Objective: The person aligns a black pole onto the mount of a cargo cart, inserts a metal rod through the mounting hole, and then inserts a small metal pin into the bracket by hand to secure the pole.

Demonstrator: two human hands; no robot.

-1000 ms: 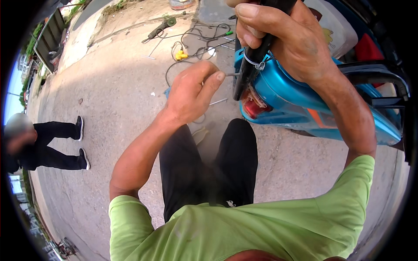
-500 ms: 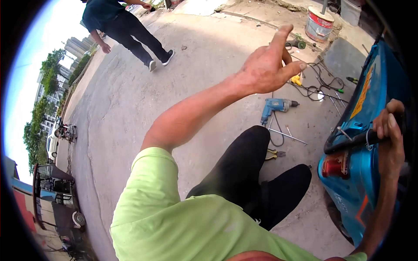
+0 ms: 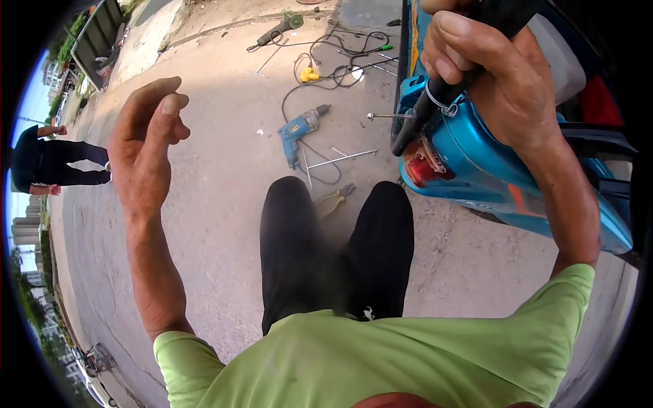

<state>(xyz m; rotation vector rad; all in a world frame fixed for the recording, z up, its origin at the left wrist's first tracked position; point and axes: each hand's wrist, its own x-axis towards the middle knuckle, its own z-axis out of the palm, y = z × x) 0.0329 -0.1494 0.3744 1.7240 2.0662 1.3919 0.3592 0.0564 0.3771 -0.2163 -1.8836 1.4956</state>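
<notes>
My left hand is raised over the concrete at the left, its fingers loosely bent and nothing visible in them. At the upper right, my right hand is wrapped round a black bar on a blue vehicle body. A wire loop circles the bar, and a bolt sticks out sideways beside it. Below the bar's end sits a red tail light. On the ground between my hands lie a blue power drill, a T-shaped metal wrench and yellow-handled pliers.
Farther out lie an angle grinder, a yellow plug and tangled black cables, with several metal rods nearby. Another person in dark clothes stands at the far left. My knees are close to the pliers.
My view has turned right, so the vehicle appears closer to the middle. My left arm has swung from across my front to the left, its pointing fingers now bent. The right hand stays on the bar.
</notes>
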